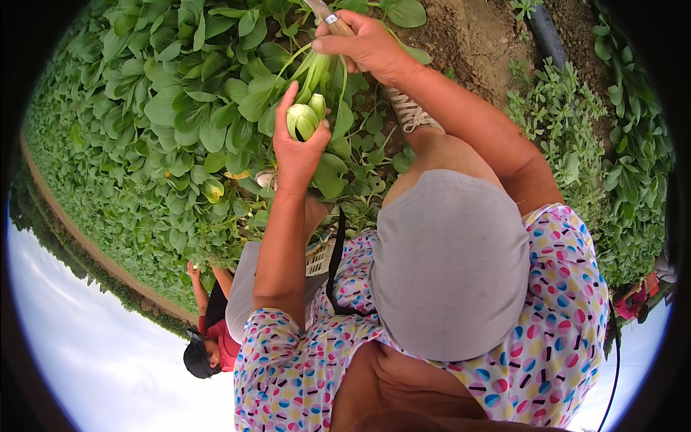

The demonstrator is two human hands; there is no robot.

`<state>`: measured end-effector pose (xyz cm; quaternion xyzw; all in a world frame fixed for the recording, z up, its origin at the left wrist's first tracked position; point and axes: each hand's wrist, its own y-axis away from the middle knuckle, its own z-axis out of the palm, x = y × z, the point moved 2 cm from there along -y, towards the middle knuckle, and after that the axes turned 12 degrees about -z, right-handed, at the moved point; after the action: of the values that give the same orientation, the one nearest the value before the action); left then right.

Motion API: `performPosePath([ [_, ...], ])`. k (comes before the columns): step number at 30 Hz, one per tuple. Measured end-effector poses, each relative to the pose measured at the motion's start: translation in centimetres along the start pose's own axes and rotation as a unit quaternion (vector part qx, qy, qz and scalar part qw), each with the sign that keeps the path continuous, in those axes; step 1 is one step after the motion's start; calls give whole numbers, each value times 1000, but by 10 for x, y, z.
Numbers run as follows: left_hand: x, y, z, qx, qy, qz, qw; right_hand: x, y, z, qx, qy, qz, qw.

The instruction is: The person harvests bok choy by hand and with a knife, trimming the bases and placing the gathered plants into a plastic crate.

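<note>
My left hand is closed around a small bunch of leafy greens, probably bok choy. Two pale green cut stem bases point up between thumb and fingers. The bunch's long stalks run away from me towards my right hand. That hand grips the wooden handle of a knife with a metal collar. Most of the blade lies beyond the top edge of the picture. The fingers of my right hand are close over the stalks; whether they touch them I cannot tell.
Dense rows of leafy greens fill the left side. Bare soil, a dark pipe and low weeds lie at right. A light plastic crate shows by my legs. Another person in red works at lower left.
</note>
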<state>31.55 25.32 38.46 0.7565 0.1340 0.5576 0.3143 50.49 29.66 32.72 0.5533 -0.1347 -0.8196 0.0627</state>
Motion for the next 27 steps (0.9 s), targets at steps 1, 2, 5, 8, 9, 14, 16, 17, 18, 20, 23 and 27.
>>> performPosePath([
  [1,5,7,-1,8,0,1,1000,2,3,-6,2,9,4,1000],
  [2,8,14,-4,17,0,2,1000,2,7,-13,-3,40,21,999],
  [5,13,26,-24,46,123,1,991,1,25,-18,-66,140,2,988],
  [8,32,22,-16,19,-5,37,999,-12,43,-1,-118,90,40,988],
  [9,33,16,-7,1,-52,55,997,-11,46,3,-126,70,48,988],
  [14,-8,-4,29,-71,131,-52,987,-2,45,8,-130,54,12,990],
  [16,-20,-11,37,-75,229,-77,968,4,47,5,-142,72,-8,987],
  [17,-24,-9,34,-87,223,-105,965,6,48,3,-158,64,36,985],
  [18,-24,-10,29,-102,215,-132,962,7,48,0,-171,57,77,981],
  [20,-33,-15,15,-102,153,-144,972,19,43,-5,-179,86,104,975],
  [23,-15,-26,-11,-68,-10,-90,994,51,23,-13,-202,238,72,947],
  [27,4,-58,-55,23,-494,-124,860,85,-11,14,-243,456,-7,856],
])
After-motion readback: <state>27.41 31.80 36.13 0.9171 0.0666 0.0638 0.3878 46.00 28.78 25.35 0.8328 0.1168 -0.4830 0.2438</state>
